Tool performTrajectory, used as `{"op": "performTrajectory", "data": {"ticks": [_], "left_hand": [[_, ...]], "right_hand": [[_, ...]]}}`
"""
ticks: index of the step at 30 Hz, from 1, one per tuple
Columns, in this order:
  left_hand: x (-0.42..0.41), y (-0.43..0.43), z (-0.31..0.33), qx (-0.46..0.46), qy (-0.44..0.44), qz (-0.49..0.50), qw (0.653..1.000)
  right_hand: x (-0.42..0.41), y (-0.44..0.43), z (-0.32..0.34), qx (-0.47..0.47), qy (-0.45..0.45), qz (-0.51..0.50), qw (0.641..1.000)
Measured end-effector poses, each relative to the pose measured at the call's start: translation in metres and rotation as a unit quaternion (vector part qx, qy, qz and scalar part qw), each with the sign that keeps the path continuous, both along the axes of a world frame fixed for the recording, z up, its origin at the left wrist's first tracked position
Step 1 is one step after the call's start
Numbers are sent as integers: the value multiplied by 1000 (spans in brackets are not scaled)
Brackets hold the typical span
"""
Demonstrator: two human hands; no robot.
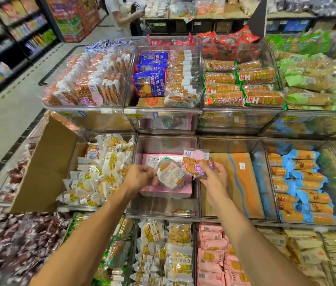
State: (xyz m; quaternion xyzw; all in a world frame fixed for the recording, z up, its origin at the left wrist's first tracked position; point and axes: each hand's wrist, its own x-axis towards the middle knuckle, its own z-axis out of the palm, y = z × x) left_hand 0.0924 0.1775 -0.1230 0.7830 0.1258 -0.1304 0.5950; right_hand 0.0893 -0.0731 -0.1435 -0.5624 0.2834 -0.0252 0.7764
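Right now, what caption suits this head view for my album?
Left hand holds a pale snack packet, right hand a purple-labelled packet, above a pink box.

Pink flat cardboard box (167, 193): partly covered by left hand (140, 175). Dark red wrapped pieces (8, 244): blurred, perhaps sweets. Small yellow price tag (136, 116): unreadable.

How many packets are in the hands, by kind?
white-wrapped pastry packet, pinched by the left hand: 1
pink-and-purple cracker packet, gripped by the right hand: 1
Total: 2
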Motion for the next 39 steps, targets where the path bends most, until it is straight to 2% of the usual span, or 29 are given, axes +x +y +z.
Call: {"op": "performTrajectory", "data": {"ticks": [1,3,6,8,10,15,18,23,28,33,35,37,39], "left_hand": [[3,-2,-1,2,-37,24,999],[8,-7,-7,84,-136,38,986],[9,-15,-18,229,-222,-14,948],[9,-16,-30,313,-193,-78,927],[9,-17,-34,354,-150,-109,917],[15,-17,-30,359,-122,-48,924],[25,-23,-26,385,-130,-41,913],[36,-31,-16,486,-133,-111,856],[47,-25,-19,483,-143,-126,855],[56,-21,-10,470,-221,-72,852],[53,-20,-7,381,-212,-23,900],[47,-17,-9,248,-204,36,946],[43,-16,-10,103,-167,113,974]], "right_hand": [[-1,0,1,10,-1,-4,1000],[-2,-1,2,34,-6,-13,999],[-5,0,7,43,-7,-17,999],[-7,1,9,45,-12,-19,999],[-8,2,10,41,-12,-16,999],[-8,3,10,32,-5,-11,999],[-9,3,11,32,-6,-10,999],[-10,3,17,33,-9,-9,999],[-11,4,17,27,-8,-6,1000],[-13,2,21,25,-13,3,1000],[-14,3,22,24,-15,4,1000],[-15,3,24,21,-15,3,1000],[-15,4,26,22,-16,4,1000]]}}
